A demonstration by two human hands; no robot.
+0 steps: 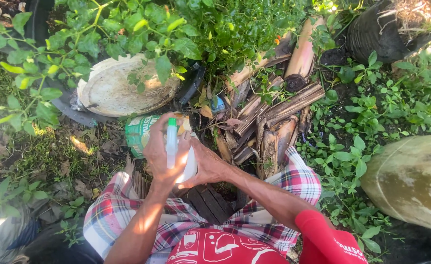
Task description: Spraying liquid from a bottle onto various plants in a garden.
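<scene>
My left hand (162, 155) grips the white spray head with a green tip (171, 142), holding it upright over a white bottle (191, 168). My right hand (206, 164) clasps the bottle's side from the right. The bottle is mostly hidden behind both hands. I sit low, with plaid shorts over my knees on either side. A green and white can (139, 133) lies on its side just beyond my left hand.
A round pale lid (120, 90) rests on the ground under a leafy bush (127, 29). Cut banana stalks (279, 107) are piled ahead to the right. A black pot (376, 29) stands at top right, and a large pale rounded container (413, 181) sits at the right edge.
</scene>
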